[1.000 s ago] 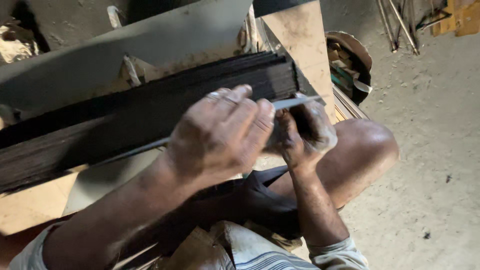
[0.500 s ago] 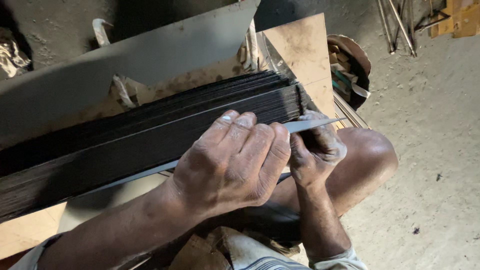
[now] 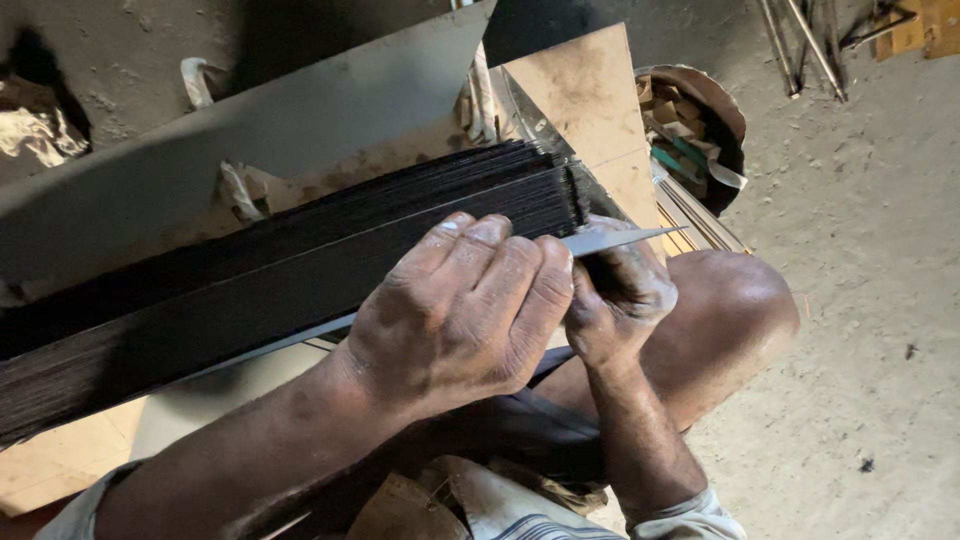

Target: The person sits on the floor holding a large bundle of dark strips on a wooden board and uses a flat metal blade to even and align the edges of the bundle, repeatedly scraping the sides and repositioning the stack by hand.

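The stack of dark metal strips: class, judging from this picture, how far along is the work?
Done: many strips lie packed in the dark stack. In hand: the left hand and right hand grip one grey strip at the stack's end. Left: cannot tell.

the stack of thin sheets (image 3: pixel 280 290) looks like dark matt metal; the pointed strip (image 3: pixel 610 240) is smooth grey metal; the floor (image 3: pixel 860 300) is rough, dusty concrete.

Dark stacked strips (image 3: pixel 300 270), one strip (image 3: pixel 620 240) protruding
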Tool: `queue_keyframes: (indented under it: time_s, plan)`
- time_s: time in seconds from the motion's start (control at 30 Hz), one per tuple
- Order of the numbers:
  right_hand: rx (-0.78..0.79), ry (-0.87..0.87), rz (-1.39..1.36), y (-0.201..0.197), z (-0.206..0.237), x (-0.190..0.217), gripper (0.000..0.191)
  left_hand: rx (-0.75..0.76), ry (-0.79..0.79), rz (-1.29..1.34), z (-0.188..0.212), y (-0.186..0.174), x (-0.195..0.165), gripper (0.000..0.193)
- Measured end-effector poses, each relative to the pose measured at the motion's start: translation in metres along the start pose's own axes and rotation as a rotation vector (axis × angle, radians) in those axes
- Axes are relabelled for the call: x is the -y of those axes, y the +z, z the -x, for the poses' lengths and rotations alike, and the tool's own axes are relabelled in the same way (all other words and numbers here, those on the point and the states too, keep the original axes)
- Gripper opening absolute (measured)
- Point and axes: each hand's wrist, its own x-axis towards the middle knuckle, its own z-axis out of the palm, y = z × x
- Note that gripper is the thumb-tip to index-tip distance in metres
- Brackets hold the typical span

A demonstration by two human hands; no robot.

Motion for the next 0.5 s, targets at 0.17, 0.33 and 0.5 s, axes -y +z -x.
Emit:
queue_keyframes:
  time_s: [0.17, 0.33, 0.5]
  plan:
    - [0.069, -0.007, -0.06, -0.005, -0.008, 0.004, 0.019, 0.025, 0.011, -0.023, -0.002, 0.001, -0.001, 0.022]
    - [0.087, -0.052, -0.113, -0.006, -0.013, 0.007, 0.02, 0.039, 0.028, -0.087, -0.001, 0.002, -0.007, 0.022]
    - [0.087, -0.048, -0.091, -0.006, -0.014, 0.01, 0.023, 0.06, 0.045, -0.107, -0.003, 0.003, -0.009, 0.02]
